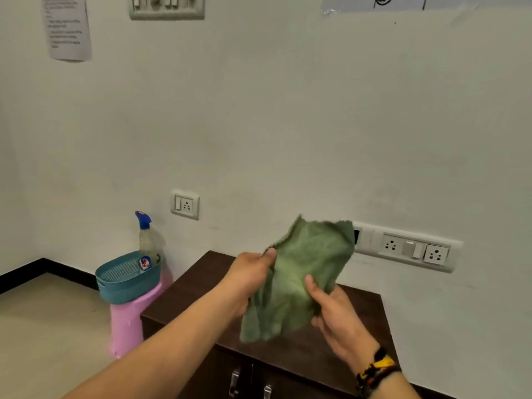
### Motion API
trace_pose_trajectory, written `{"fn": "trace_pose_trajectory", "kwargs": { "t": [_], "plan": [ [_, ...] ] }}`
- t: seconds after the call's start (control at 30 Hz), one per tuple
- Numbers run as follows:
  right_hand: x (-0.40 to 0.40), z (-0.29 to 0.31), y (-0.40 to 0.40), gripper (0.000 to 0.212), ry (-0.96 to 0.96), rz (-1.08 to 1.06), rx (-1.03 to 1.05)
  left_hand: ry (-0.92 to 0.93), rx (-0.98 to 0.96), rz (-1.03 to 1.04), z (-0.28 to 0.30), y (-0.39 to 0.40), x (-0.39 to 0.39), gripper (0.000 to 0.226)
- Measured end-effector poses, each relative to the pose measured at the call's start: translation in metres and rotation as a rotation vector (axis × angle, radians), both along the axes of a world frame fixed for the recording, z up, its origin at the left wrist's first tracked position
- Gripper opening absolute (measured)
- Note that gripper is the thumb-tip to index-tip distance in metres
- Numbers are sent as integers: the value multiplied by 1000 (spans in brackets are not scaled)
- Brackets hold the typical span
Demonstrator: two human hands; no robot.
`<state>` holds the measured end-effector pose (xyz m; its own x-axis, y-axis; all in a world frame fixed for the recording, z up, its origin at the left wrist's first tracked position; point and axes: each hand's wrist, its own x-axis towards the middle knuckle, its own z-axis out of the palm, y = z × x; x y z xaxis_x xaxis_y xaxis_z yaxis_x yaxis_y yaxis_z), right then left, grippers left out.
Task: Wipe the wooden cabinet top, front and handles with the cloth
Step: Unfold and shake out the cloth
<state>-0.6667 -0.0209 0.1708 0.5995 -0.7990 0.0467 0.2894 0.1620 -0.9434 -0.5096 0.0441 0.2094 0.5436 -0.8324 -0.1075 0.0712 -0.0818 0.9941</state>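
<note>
Prep step, by my read: green cloth [299,272] is held up in the air above the wooden cabinet [187,295], not touching its top. Left hand [250,272] pinches the cloth's left edge betw. thumb & fingers; right hand [334,312] grips its lower right side, thumb on the front. Cloth hangs crumpled, part spread. No wiping contact yet, so top, front & handles [236,381] likely all remain.

Next move prob. needs cloth bunched or folded into a pad, then lowered flat onto the top near the back edge.

Top looks bare, nothing in the way. Just off the cabinet's left edge: pink stool [129,321] w/ teal basket [126,280] & spray bottle [146,240]. Wall sockets [408,249] sit close behind the back edge, so keep the cloth off them.
</note>
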Motion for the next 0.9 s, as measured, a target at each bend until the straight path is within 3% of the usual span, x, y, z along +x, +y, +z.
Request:
{"fn": "trace_pose_trajectory", "kwargs": {
  "t": [0.13,0.2,0.33,0.43,0.53,0.6,0.73,0.9],
  "plan": [
    [-2,20,-22,32,122,-54,-4,123,59,63,-1,-14,8,41],
    [-3,30,-26,34,135,35,90,213,66,3,-4,-14,10,40],
    [-15,25,-37,33,224,213,174,124,67,-135,-10,-7,8,20],
    [-13,61,-47,30,263,98,-96,2,-206,-79,15,-9,14,26],
    [-10,117,-47,23,65,-101,-510,-222,-571,-81,59,-5,25,31],
    [-8,139,-48,21,-9,-106,-681,-304,-629,-88,82,-6,32,31],
    [-3,126,-55,27,40,-184,-609,-238,-564,-84,84,-15,34,37],
    [11,129,-52,38,-72,-168,-579,-453,-524,-86,89,-6,48,32]
  ]
}}
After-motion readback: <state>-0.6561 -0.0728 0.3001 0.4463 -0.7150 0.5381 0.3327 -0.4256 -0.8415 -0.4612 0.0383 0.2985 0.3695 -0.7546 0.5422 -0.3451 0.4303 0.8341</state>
